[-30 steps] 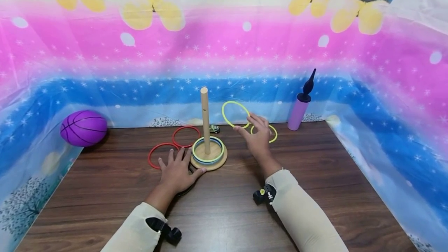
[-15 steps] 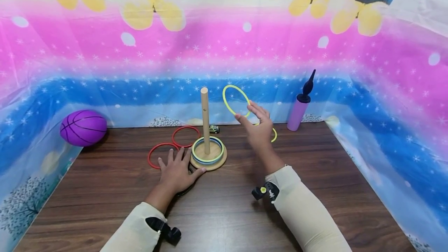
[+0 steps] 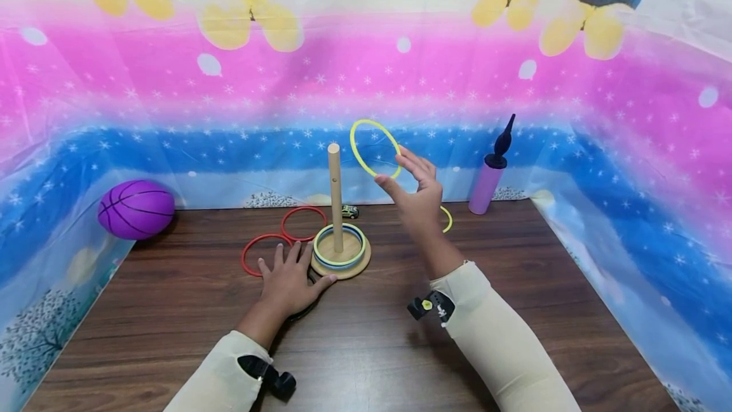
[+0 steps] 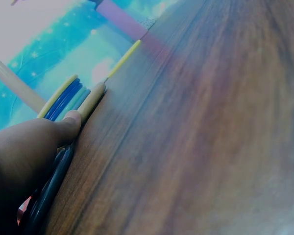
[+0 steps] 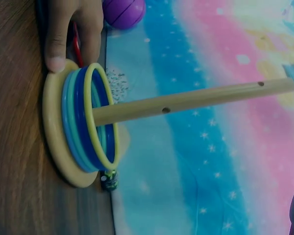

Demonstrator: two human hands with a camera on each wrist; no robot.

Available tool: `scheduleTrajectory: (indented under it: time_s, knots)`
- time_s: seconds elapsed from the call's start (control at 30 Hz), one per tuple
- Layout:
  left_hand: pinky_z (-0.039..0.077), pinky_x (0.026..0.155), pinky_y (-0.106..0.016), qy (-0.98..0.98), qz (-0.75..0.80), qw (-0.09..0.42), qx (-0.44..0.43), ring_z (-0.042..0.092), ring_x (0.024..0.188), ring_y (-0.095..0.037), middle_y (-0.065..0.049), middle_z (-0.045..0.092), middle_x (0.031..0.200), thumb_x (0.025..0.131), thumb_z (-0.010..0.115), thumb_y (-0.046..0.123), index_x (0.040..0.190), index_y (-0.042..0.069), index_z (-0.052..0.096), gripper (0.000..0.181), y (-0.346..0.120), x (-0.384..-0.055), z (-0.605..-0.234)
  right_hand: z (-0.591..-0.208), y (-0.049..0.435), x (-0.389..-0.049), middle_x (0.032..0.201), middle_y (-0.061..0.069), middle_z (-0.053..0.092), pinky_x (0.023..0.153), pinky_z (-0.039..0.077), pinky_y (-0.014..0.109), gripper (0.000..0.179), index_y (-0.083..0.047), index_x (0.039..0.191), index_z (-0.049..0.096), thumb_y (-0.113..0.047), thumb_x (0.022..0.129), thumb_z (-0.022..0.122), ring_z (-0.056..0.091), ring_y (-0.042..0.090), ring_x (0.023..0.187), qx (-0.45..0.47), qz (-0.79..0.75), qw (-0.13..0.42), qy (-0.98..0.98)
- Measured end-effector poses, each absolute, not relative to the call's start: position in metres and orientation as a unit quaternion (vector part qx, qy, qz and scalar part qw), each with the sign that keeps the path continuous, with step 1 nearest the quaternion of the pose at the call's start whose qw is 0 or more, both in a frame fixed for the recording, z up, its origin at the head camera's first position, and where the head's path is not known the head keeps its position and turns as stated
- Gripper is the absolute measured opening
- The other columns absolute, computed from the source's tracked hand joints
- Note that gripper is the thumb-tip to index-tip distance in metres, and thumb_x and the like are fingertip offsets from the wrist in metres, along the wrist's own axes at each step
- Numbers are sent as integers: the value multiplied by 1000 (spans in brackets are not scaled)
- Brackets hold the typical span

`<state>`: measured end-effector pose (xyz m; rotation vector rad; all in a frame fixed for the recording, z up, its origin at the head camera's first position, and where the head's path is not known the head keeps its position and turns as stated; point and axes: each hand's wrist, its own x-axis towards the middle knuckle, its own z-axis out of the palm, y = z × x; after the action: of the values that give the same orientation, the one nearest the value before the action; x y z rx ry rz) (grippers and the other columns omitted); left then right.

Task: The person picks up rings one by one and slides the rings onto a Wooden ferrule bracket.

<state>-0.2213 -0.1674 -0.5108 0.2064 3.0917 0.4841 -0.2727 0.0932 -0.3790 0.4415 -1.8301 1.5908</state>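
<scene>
My right hand pinches a yellow ring between thumb and fingers, tilted in the air right of the peg's top. The wooden peg stands upright on its round wooden base. Around its foot lie stacked rings, with a yellow one on top of blue and teal ones. My left hand lies with fingers spread at the left of the base. In the right wrist view, its thumb presses the base's edge. A black ring is partly hidden beneath that hand.
Two red rings lie left of the base. Another yellow ring is mostly hidden behind the right hand. A toy car sits behind the peg. A purple ball and a purple hand pump stand near the printed cloth.
My right hand has risen and shifted slightly left, carrying the yellow ring up to about the height of the peg's top. The left hand stays in place.
</scene>
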Motion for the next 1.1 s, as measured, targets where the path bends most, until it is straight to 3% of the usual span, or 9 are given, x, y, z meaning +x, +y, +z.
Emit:
scheduleTrajectory:
  time_s: [0.17,0.43,0.57,0.7,0.93,1.1]
  knots:
    - [7,122,-91,986,151,2,65,15,166,-59,-23,28,179,101,57,77,174,12,32,101,-167,-221,-510,-375,83,-272,153,8,69,124,40,55,90,0,138,75,-69,81,82,48,27,147,206,575,336,-717]
    - [7,122,-90,987,146,4,62,16,166,-58,-23,28,179,100,56,78,174,13,31,102,-168,-221,-511,-374,71,-272,153,11,69,121,43,60,97,2,138,74,-76,80,77,49,33,147,227,539,308,-751]
    - [7,122,-90,987,147,3,63,16,166,-58,-23,29,179,100,57,78,174,13,32,102,-168,-221,-511,-380,68,-272,151,14,70,120,43,61,77,3,135,76,-50,83,93,52,37,144,233,519,311,-761]
    - [7,122,-90,987,149,4,63,16,166,-58,-23,29,179,100,57,78,174,13,32,101,-168,-221,-510,-388,67,-271,150,16,70,120,41,64,65,4,133,76,-19,77,100,54,40,143,242,490,316,-776]
    - [7,122,-91,987,150,5,62,16,166,-58,-23,29,179,100,56,79,174,13,32,102,-168,-221,-510,-406,66,-270,147,19,71,112,39,70,65,3,131,77,-17,74,101,57,42,137,256,450,315,-795]
    - [8,122,-91,987,148,3,63,16,166,-58,-23,29,179,100,55,80,174,13,32,102,-167,-221,-510,-420,68,-270,148,16,71,115,39,72,67,1,132,78,-23,74,102,58,39,137,252,438,294,-811]
